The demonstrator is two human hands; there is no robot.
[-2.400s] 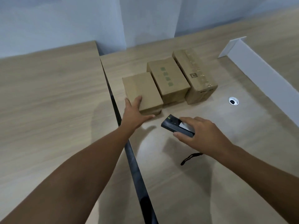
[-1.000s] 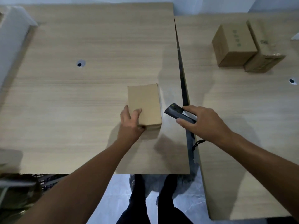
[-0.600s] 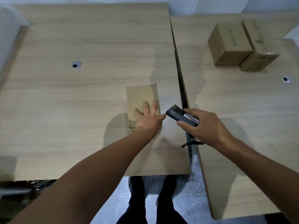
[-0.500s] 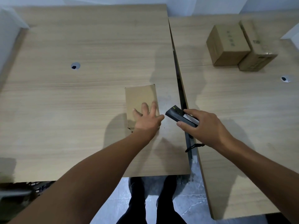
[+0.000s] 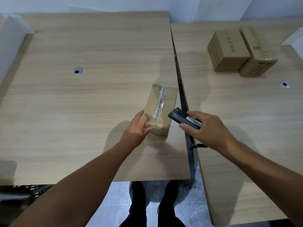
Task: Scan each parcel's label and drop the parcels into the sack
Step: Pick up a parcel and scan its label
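A small brown cardboard parcel lies on the left table near its right edge, its taped face turned up. My left hand grips the parcel's near left corner, thumb on top. My right hand holds a dark handheld scanner, whose front end points at the parcel from the right, a short gap away. A black wrist strap hangs below that hand. Two more cardboard parcels stand side by side on the right table, far right. No sack is identifiable in view.
A dark gap separates the left table from the right table. Each tabletop has a round cable hole. White partitions stand at far left and far right. A black mesh object shows below the left table's front edge.
The parcel has been turned over so its taped face is up. My left hand shifted from lying flat on top to gripping its near left corner. The scanner hand stayed close by.
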